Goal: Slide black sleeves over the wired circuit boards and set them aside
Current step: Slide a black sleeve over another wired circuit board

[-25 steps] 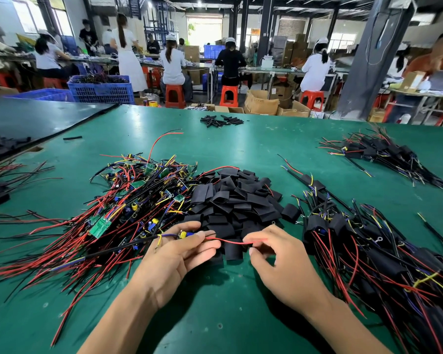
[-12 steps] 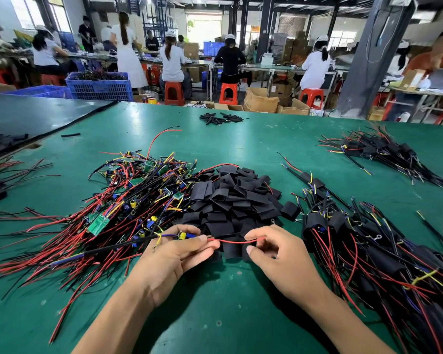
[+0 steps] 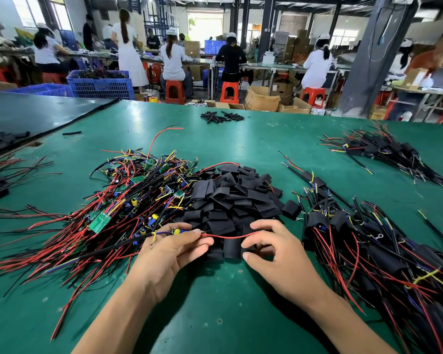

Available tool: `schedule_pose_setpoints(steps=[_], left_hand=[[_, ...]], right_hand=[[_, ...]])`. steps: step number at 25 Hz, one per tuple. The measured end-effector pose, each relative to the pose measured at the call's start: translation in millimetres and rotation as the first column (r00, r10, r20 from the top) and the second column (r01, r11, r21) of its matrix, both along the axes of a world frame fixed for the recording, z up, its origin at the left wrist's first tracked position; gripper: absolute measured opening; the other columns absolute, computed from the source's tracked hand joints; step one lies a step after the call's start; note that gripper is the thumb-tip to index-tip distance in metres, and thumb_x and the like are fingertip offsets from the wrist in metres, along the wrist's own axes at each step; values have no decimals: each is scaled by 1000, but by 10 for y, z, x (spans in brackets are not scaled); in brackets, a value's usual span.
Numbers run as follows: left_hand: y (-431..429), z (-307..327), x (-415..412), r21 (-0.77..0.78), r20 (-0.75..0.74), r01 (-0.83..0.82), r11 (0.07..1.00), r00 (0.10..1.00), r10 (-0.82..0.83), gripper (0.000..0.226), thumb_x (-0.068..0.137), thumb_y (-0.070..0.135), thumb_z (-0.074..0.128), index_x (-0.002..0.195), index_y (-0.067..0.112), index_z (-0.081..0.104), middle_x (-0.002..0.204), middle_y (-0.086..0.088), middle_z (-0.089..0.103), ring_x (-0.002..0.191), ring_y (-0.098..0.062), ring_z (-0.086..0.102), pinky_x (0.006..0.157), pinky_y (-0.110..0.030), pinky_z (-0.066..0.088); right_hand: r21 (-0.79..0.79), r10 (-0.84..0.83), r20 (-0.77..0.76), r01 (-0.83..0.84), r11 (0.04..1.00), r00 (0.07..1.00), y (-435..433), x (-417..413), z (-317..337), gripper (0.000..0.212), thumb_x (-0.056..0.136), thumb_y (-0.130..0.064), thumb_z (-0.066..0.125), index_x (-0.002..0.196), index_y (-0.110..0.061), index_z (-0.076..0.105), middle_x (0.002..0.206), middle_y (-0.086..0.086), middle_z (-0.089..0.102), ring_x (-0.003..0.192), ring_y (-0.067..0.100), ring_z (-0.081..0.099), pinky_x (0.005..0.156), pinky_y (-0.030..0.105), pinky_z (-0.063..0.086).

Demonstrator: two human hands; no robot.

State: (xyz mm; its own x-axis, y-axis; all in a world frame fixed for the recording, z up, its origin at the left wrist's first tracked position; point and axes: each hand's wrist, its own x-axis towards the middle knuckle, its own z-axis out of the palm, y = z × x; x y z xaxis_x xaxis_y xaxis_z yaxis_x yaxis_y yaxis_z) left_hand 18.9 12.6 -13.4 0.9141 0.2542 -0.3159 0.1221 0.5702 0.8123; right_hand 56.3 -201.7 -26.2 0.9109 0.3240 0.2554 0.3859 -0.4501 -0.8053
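Observation:
My left hand (image 3: 173,249) grips a wired circuit board (image 3: 177,231) with yellow and blue parts; its black cable trails off to the left. A red wire (image 3: 228,236) runs from that board to my right hand (image 3: 271,247), which pinches its far end just above a black sleeve (image 3: 232,247) lying at the near edge of the heap of black sleeves (image 3: 237,198). Left of the heap lies a tangle of bare wired boards (image 3: 128,200) with red and black leads. On the right lies a pile of sleeved boards (image 3: 384,246).
The green table (image 3: 215,302) stretches ahead. A second finished bundle (image 3: 384,152) lies far right, and a few black tubes (image 3: 221,116) rest near the far edge. More wires (image 3: 8,175) lie at the left. People sit at benches behind.
My right hand has shifted slightly and its fingers have spread a little around the red wire's end. The left hand holds the board as before.

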Motion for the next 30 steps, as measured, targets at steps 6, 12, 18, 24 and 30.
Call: schedule_pose_setpoints(steps=[6, 12, 18, 24, 30], left_hand=[[21, -9, -1, 8, -7, -17, 1000, 1000, 17, 20, 85, -9, 65, 101, 0, 58, 88, -27, 72, 77, -32, 76, 56, -26, 59], [42, 10, 7, 23, 22, -63, 998, 998, 62, 19, 87, -9, 64, 103, 0, 58, 82, -22, 73, 71, -29, 75, 55, -25, 59], [43, 23, -3, 28, 35, -84, 996, 996, 83, 18, 88, -8, 63, 102, 1, 57, 81, -23, 73, 67, -26, 74, 55, -25, 59], [21, 35, -17, 51, 69, -98, 994, 993, 94, 20, 89, -9, 63, 105, 1, 56, 80, -23, 72, 65, -26, 73, 56, -25, 60], [10, 33, -14, 51, 103, 3, 999, 995, -8, 23, 81, -4, 68, 102, 2, 59, 86, -23, 73, 70, -27, 74, 56, -24, 59]], right_hand=[[50, 21, 43, -23, 998, 999, -6, 8, -21, 26, 80, -3, 77, 92, -25, 76, 105, -17, 69, 93, 3, 65, 81, 9, 44], [404, -89, -100, 122, 907, 991, -57, 136, 12, 36, 81, 5, 76, 108, -19, 71, 103, -7, 75, 92, -2, 66, 82, 9, 46], [682, -17, -214, 161, 713, 977, -93, 231, -16, 48, 84, 10, 70, 117, -25, 67, 106, 1, 75, 95, 11, 68, 95, 32, 51], [719, 14, -159, 106, 687, 987, -50, 197, -11, 49, 83, 11, 70, 115, -26, 67, 106, 3, 75, 92, 12, 67, 92, 29, 52], [677, -33, -131, 114, 727, 991, -14, 160, 12, 49, 82, 12, 71, 118, -20, 63, 101, -4, 76, 86, 4, 67, 80, 13, 50]])
